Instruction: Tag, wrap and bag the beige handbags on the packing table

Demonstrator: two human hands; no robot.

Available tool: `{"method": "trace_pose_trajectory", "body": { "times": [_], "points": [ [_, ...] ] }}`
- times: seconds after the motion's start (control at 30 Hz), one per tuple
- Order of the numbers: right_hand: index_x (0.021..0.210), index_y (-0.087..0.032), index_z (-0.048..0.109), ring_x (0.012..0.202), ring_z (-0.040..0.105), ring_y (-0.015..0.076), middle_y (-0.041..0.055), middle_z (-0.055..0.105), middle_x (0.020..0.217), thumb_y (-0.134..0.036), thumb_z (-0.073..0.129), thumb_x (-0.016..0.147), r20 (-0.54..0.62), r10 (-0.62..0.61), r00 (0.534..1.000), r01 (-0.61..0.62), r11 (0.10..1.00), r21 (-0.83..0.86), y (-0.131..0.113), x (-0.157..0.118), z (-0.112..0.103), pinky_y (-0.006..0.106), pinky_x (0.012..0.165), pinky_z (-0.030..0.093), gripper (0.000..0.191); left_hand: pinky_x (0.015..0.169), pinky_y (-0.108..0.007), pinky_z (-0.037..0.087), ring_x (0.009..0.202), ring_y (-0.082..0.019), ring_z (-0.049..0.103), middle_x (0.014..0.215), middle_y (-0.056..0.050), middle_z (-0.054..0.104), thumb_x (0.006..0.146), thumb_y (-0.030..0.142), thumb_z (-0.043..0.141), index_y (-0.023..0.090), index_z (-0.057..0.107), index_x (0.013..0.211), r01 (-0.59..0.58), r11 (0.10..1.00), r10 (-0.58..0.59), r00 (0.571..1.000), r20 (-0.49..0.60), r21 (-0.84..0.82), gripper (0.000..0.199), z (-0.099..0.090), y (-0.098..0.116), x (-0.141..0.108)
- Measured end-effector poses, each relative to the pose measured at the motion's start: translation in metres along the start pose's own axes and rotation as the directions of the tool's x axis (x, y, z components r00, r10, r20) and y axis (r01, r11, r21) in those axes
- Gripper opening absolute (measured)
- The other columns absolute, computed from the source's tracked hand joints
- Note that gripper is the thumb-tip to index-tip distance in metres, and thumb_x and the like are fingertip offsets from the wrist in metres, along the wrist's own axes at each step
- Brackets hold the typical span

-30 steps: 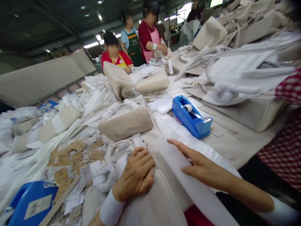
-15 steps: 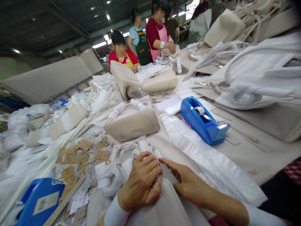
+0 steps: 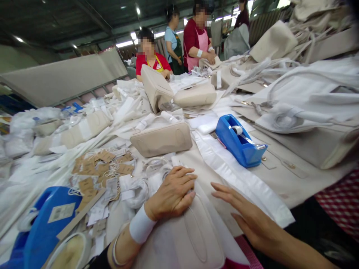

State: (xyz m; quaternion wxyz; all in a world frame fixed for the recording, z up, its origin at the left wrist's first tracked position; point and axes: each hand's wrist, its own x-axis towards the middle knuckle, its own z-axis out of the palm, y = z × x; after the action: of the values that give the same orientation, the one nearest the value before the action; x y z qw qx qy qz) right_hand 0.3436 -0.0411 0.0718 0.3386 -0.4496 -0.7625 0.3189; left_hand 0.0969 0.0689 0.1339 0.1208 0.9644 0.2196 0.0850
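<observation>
My left hand [image 3: 172, 192] lies across the upper end of a beige handbag [image 3: 196, 231] close in front of me. Its fingers are stretched out and slightly apart on the bag, with a white band at the wrist. To the right, my right hand [image 3: 244, 213] hovers apart from the bag, fingers straight and nothing in them. White wrapped handles [image 3: 157, 164] bunch up just beyond the left hand. Another beige handbag [image 3: 161, 140] rests on its side farther off, its oval-stitched base facing me. A white plastic sheet [image 3: 241, 179] stretches along the table by my right hand.
A blue tape dispenser [image 3: 238, 142] stands right of centre, and another blue dispenser [image 3: 53, 224] lower left, beside a tape roll [image 3: 68, 254]. Brown hang tags [image 3: 105, 164] lie left. Beige bags [image 3: 331, 142] pile up right. Several people, one in a pink apron [image 3: 193, 41], work beyond.
My left hand has loosened from a closed grip and lies flatter on the bag. My right hand has drawn away to the right. The whole view has shifted slightly.
</observation>
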Motion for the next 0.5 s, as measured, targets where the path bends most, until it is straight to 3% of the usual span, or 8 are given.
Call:
{"method": "trace_pose_trajectory", "body": {
  "times": [0.07, 0.17, 0.27, 0.5],
  "points": [
    [0.136, -0.026, 0.051, 0.14, 0.041, 0.0221, 0.0094, 0.043, 0.152, -0.003, 0.044, 0.085, 0.031, -0.156, 0.987, 0.159, 0.968, -0.196, 0.001, -0.024, 0.003, 0.039, 0.11, 0.043, 0.057, 0.114, -0.044, 0.023, 0.131, -0.023, 0.045, 0.127, -0.007, 0.063, 0.095, 0.027, 0.04, 0.019, 0.056, 0.094, -0.015, 1.0, 0.015, 1.0, -0.004, -0.01, 0.017, -0.001, -0.001, 0.0],
    [0.124, -0.021, 0.058, 0.134, 0.047, 0.0222, 0.0124, 0.053, 0.143, -0.005, 0.047, 0.089, -0.037, -0.293, 0.955, 0.27, 0.917, -0.294, 0.003, -0.04, 0.018, 0.036, 0.107, 0.047, 0.041, 0.111, -0.046, 0.026, 0.123, -0.024, 0.049, 0.125, -0.007, 0.064, 0.095, 0.029, 0.04, 0.019, 0.056, 0.093, -0.029, 1.0, 0.029, 1.0, -0.002, -0.012, 0.019, -0.002, -0.001, 0.0],
    [0.113, -0.019, 0.059, 0.127, 0.052, 0.0218, 0.0144, 0.058, 0.135, -0.004, 0.045, 0.091, -0.114, -0.304, 0.946, 0.266, 0.928, -0.261, 0.003, -0.037, 0.03, 0.034, 0.101, 0.05, 0.03, 0.106, -0.047, 0.029, 0.113, -0.025, 0.051, 0.124, -0.007, 0.064, 0.095, 0.032, 0.04, 0.019, 0.056, 0.09, -0.039, 0.999, 0.039, 0.999, 0.007, -0.005, 0.021, -0.004, 0.0, 0.0],
    [0.114, -0.022, 0.06, 0.122, 0.051, 0.0269, 0.0128, 0.062, 0.125, -0.011, 0.045, 0.092, 0.02, -0.281, 0.959, 0.281, 0.947, -0.158, 0.0, -0.027, 0.025, 0.042, 0.098, 0.049, 0.029, 0.1, -0.047, 0.033, 0.1, -0.024, 0.05, 0.121, -0.007, 0.065, 0.095, 0.031, 0.039, 0.019, 0.056, 0.089, -0.056, 0.998, 0.056, 0.998, -0.001, 0.016, 0.022, -0.007, 0.002, -0.001]
  ]
}}
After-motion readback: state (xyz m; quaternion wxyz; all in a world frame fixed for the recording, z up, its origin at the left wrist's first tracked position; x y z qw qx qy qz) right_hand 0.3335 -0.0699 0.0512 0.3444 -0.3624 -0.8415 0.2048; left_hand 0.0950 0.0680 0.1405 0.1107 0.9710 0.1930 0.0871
